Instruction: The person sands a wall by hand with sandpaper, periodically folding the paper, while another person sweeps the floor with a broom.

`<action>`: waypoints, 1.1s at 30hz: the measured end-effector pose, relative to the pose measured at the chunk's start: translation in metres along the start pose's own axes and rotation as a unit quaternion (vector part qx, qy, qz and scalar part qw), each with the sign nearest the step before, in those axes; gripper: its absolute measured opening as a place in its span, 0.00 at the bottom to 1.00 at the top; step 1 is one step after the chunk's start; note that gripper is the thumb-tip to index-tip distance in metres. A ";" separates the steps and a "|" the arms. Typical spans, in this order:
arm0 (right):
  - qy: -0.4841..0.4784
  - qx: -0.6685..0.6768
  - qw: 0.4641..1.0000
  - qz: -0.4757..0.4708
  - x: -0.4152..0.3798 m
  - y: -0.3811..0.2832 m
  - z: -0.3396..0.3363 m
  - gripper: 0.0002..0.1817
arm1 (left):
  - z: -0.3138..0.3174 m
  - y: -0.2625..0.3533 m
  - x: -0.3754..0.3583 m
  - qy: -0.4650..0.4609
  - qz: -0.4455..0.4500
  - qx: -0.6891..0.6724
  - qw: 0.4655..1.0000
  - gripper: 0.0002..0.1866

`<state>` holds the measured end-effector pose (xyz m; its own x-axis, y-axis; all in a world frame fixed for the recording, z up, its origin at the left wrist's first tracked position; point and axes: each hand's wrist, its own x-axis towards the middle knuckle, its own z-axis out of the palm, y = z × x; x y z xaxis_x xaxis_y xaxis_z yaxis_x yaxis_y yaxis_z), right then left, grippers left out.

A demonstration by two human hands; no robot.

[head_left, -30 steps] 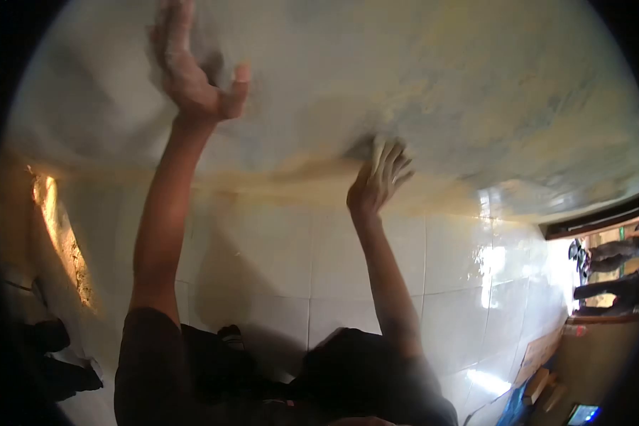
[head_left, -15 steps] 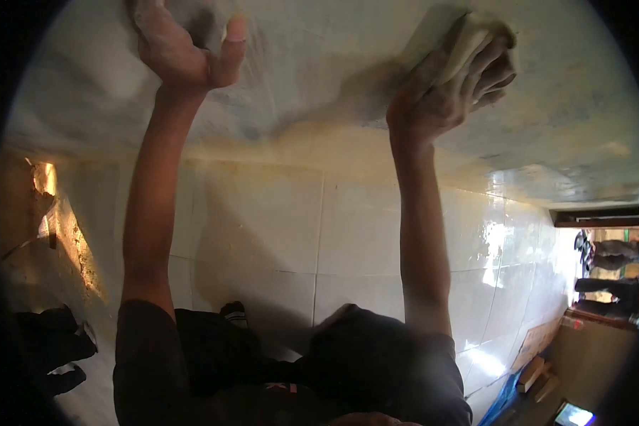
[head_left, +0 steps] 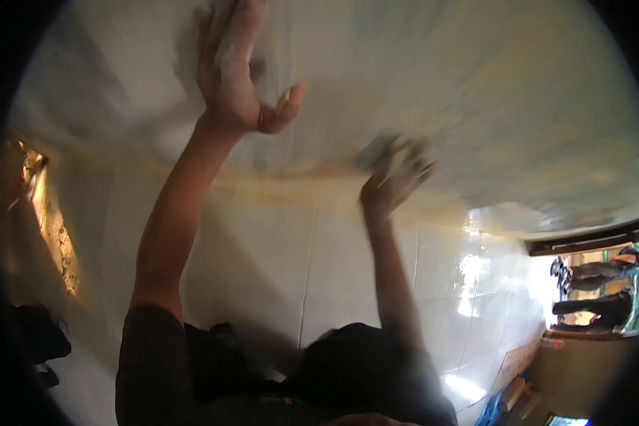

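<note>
My left hand [head_left: 234, 74] lies against the pale, smudged wall [head_left: 490, 92], with its fingers stretched upward and the thumb apart. Whitish dust coats its skin. Lower and to the right, my right hand [head_left: 397, 181] is bent over a flat grey piece that looks like sandpaper [head_left: 378, 151], pressed to the same wall. Motion blurs the fingers of that hand, and they partly cover the piece.
Glossy light tiles [head_left: 255, 248] cover the floor below the wall. At the right, people [head_left: 596, 291] stand in a bright doorway. Boxes [head_left: 512, 394] and a blue sheet [head_left: 490, 410] lie at the lower right. A dark object [head_left: 39, 337] sits at the left.
My right hand has swept down and to the left along the wall with the sandpaper. My left hand has shifted to the right and slightly down in view, still open.
</note>
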<state>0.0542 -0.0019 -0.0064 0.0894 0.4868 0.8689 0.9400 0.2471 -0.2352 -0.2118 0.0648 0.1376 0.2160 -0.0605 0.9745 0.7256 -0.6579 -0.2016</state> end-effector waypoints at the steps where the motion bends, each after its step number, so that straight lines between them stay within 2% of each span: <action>1: -0.207 -0.132 0.969 0.013 -0.059 0.010 0.004 0.24 | -0.002 0.004 0.000 -0.020 -0.035 0.006 0.999 0.46; 2: -0.229 -0.045 0.970 0.068 -0.075 -0.001 -0.004 0.24 | -0.002 0.000 0.001 -0.007 -0.014 0.020 1.000 0.46; 5: -0.168 -0.035 0.981 0.095 -0.069 0.002 -0.003 0.24 | 0.008 -0.012 -0.002 0.019 0.047 0.030 0.998 0.46; 8: 0.002 -0.008 0.999 0.036 0.044 -0.033 -0.019 0.27 | 0.008 -0.011 0.004 0.033 0.057 0.023 0.998 0.45; 11: 0.023 -0.010 1.000 -0.016 0.028 -0.018 -0.003 0.27 | 0.006 -0.009 0.008 0.025 0.045 0.023 0.998 0.45; 12: -0.020 -0.018 1.000 -0.011 -0.009 -0.015 -0.001 0.27 | 0.005 -0.007 0.010 0.015 0.032 0.022 0.999 0.45; 13: -0.157 -0.076 0.985 0.019 -0.055 -0.005 0.000 0.25 | 0.000 0.002 0.010 -0.005 0.003 0.022 1.000 0.45; 14: -0.234 -0.077 0.966 0.075 -0.060 -0.014 -0.012 0.24 | -0.002 0.008 0.009 -0.027 -0.033 0.025 0.999 0.45; 17: -0.142 -0.078 0.985 0.059 -0.026 -0.014 -0.016 0.24 | 0.002 0.009 0.009 -0.028 -0.021 0.044 0.998 0.45; 19: -0.016 -0.037 0.999 0.025 0.048 -0.033 -0.036 0.23 | 0.013 -0.008 0.007 0.012 0.058 0.031 0.998 0.45; 21: 0.042 0.002 0.999 0.004 0.059 -0.021 -0.023 0.23 | 0.018 -0.013 0.006 0.047 0.091 0.033 0.994 0.45; 22: 0.072 0.023 0.997 -0.008 0.062 -0.020 -0.023 0.23 | 0.019 -0.011 0.005 0.047 0.080 0.033 0.995 0.45; 24: -0.065 -0.051 0.997 -0.004 -0.006 0.000 -0.017 0.23 | 0.014 -0.008 0.010 0.033 0.052 0.032 0.998 0.45; 25: -0.174 -0.109 0.978 0.025 -0.037 0.005 -0.017 0.25 | 0.009 0.002 0.011 0.015 0.027 0.030 0.999 0.44; 26: -0.149 -0.067 0.986 0.042 -0.040 0.000 -0.022 0.25 | 0.006 0.007 0.011 -0.004 -0.001 0.028 1.000 0.43; 28: -0.073 0.023 0.996 0.051 -0.036 0.008 -0.011 0.25 | 0.009 0.004 0.012 0.016 0.014 0.036 0.999 0.43; 30: 0.026 0.094 0.994 0.054 0.025 -0.021 -0.023 0.26 | 0.013 0.006 0.008 0.016 0.033 0.029 0.999 0.43; 32: 0.079 0.115 0.990 0.035 0.034 -0.021 0.002 0.27 | 0.014 -0.005 0.010 0.034 0.062 0.040 0.997 0.43; 33: 0.045 0.092 0.995 0.000 0.030 -0.029 0.007 0.26 | 0.014 -0.008 0.012 0.045 0.072 0.045 0.995 0.43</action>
<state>0.0275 0.0116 0.0229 0.1265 0.4128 0.9020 0.8644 0.4002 -0.3044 -0.2057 0.0802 0.1493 0.2656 -0.2196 0.9387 0.7472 -0.5685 -0.3444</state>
